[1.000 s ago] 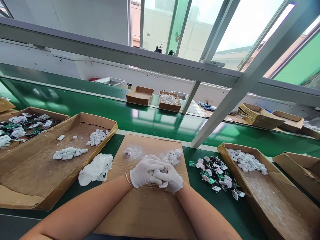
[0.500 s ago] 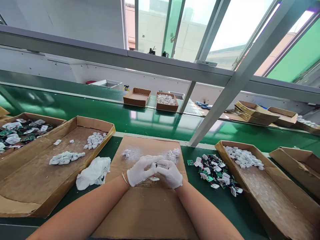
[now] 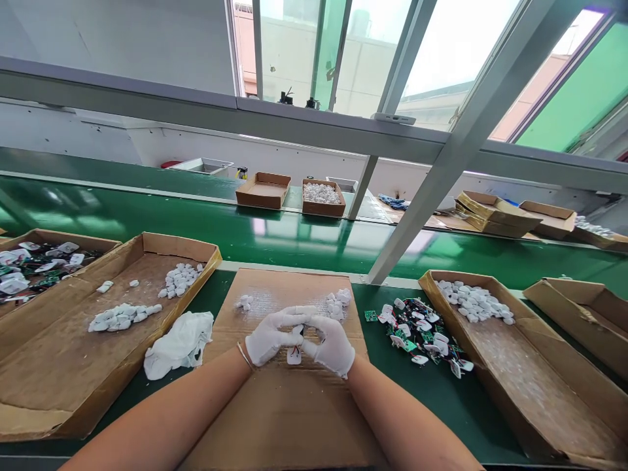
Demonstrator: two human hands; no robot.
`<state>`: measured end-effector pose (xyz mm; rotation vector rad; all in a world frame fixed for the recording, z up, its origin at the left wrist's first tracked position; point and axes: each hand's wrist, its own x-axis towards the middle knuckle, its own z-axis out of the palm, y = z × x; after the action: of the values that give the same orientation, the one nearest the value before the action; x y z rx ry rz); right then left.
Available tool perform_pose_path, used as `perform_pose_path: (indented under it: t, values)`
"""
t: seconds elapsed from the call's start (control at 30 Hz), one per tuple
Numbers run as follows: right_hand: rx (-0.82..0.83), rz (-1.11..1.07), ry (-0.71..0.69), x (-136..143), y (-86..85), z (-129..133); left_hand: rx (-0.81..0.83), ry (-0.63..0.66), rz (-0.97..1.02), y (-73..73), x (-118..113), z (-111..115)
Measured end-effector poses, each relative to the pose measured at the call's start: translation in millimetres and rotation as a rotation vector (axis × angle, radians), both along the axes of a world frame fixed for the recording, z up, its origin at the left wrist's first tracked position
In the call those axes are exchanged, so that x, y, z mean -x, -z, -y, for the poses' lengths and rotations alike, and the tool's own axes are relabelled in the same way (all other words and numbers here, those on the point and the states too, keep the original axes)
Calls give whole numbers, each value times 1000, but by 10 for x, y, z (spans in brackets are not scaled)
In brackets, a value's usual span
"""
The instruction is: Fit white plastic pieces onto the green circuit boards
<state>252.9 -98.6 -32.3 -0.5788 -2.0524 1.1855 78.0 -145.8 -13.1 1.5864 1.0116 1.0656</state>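
My left hand [image 3: 269, 337] and my right hand [image 3: 331, 343], both in white gloves, meet over a cardboard sheet [image 3: 289, 418]. Their fingertips close together on a small wired electronic part, mostly covered by the fingers. From it a white plastic piece [image 3: 294, 355] with thin red and dark wires hangs below the fingers. Beyond the hands, small white pieces [image 3: 337, 304] lie on the sheet at the right, with a smaller group [image 3: 244, 302] at the left. A heap of green circuit boards with wires and white parts [image 3: 417, 330] is to the right.
At the left stands a cardboard tray [image 3: 44, 366] with white pieces, beside a crumpled white cloth [image 3: 179, 345]. Another tray [image 3: 534, 373] holds white pieces at the right. A grey metal post [image 3: 412, 209] slants up past the green bench [image 3: 216, 219]. Further boxes [image 3: 263, 191] stand behind.
The white piece under my fingers has turned from edge-on to showing its flat face and wires. My right fingers have shifted on the part. The camera view has moved slightly.
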Motion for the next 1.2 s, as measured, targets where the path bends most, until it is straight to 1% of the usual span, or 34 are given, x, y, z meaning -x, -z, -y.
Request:
perform_pose_path:
  t: [0.03,0.1,0.17,0.23,0.37,0.43,0.53,0.63,0.73,0.83,0.9,0.97,1.07,1.2]
  values:
    - [29,-6,-4,2,3,-5,23,-2,25,16,1,-1]
    - [183,-57,-35,9,29,-25,17,-25,20,48,14,-12]
    - [389,-124,-75,20,64,-52,-41,-58,-41,70,44,-33]
    - [528,-164,-97,29,83,-73,-124,-71,-109,77,84,-56]
    - [620,-203,-116,35,58,-65,-291,-86,-246,43,133,-72]
    - [687,-229,-171,34,38,-49,-355,-98,-273,8,123,-58]
    - [771,-259,-265,28,30,-44,-417,-83,-269,-27,78,-25]
    - [773,-233,-303,16,50,-64,-449,-131,-292,-5,37,4]
    - [760,-227,-343,10,85,-88,-416,-201,-296,54,29,16]
    - [743,-258,-384,10,126,-108,-368,-197,-303,84,40,17]
    - [729,-260,-397,6,155,-120,-344,-187,-314,66,38,19]
    - [693,-234,-380,-2,182,-128,-332,-188,-323,26,25,25]
    - [637,-196,-317,-15,214,-127,-348,-190,-348,-37,-1,38]
    - [608,-184,-260,-18,247,-115,-386,-182,-368,-52,0,47]
